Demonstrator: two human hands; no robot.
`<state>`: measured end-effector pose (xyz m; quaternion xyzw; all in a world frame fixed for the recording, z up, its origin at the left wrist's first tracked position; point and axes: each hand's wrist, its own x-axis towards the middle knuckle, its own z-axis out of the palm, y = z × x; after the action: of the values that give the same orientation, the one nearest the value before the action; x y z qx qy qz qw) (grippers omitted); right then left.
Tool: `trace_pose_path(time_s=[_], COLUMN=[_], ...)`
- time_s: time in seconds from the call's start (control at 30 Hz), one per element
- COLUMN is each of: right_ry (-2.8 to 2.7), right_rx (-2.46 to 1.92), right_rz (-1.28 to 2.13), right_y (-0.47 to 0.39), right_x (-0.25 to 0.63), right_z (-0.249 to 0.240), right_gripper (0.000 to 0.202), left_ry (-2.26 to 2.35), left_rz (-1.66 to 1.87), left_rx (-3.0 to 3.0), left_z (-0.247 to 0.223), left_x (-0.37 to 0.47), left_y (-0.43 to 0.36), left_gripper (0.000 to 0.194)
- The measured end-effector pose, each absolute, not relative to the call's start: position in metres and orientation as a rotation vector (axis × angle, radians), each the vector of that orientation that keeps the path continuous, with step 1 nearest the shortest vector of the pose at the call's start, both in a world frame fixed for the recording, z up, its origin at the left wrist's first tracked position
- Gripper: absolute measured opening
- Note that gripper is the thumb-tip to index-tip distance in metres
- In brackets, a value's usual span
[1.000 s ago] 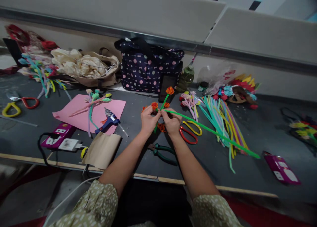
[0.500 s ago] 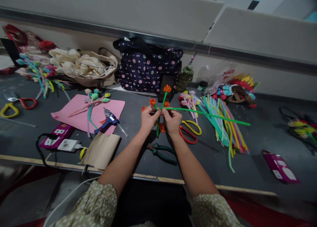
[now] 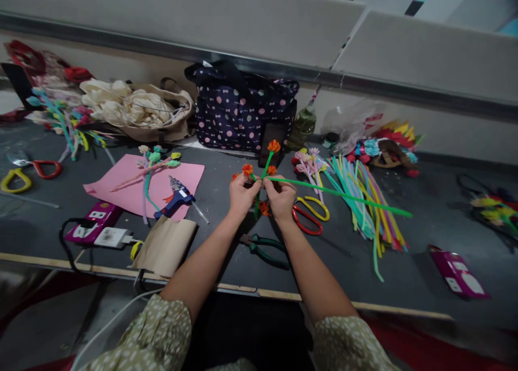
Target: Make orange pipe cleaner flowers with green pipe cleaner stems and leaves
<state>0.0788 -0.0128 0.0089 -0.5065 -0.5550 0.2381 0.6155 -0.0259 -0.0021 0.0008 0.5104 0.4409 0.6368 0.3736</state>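
Observation:
Over the middle of the table, my left hand [image 3: 242,194] pinches the green stem of a pipe-cleaner flower spray [image 3: 267,166] with several orange blooms. My right hand [image 3: 281,197], closed beside it with the thumbs almost meeting, grips a long green pipe cleaner [image 3: 343,194] where it crosses the stem. Its free end reaches far to the right, over a loose bundle of pipe cleaners. One orange bloom stands upright above my hands; others show around and below my fingers. The exact crossing point is hidden by my fingertips. Green-handled pliers [image 3: 269,251] lie on the table below my hands.
Red-and-yellow scissors [image 3: 311,215] lie right of my hand, near the colourful pipe cleaners [image 3: 368,203]. A blue glue gun [image 3: 176,198] rests on pink paper [image 3: 105,182] at left. Behind stand a dark patterned bag [image 3: 238,112] and a green bottle [image 3: 306,125]. A purple power strip [image 3: 95,220] sits left.
The spray has turned slightly in my fingers, with the lower stem and left bloom shifted a little. The long pipe cleaner's free end has dipped slightly downward and right. Both hands keep their hold.

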Motion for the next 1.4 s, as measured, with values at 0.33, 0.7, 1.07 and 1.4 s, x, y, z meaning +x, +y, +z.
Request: trace_pose_path(time_s=[0.33,0.7,1.07,1.4], right_ry=[-1.293,-1.169,-0.992,-1.135], right_rx=[-1.152,-1.152,-1.069,-1.007], right_rz=[0.529,0.627,0.772,0.768], right_y=[-0.016,-0.013,-0.007,-0.008], right_x=[0.074,0.076,0.078,0.082], right_z=[0.011,0.01,0.008,0.008], right_gripper=[0.019,0.023,0.026,0.016], left_ry=[1.182,1.111,0.784,0.565], left_rz=[1.714,1.671,1.269,0.987], left_rx=[1.386,1.334,0.846,0.571], left_z=[0.007,0.008,0.003,0.005], left_x=[-0.026,-0.023,-0.024,-0.035], left_y=[-0.008,-0.009,0.0,0.001], left_gripper=[0.008,0.009,0.025,0.023])
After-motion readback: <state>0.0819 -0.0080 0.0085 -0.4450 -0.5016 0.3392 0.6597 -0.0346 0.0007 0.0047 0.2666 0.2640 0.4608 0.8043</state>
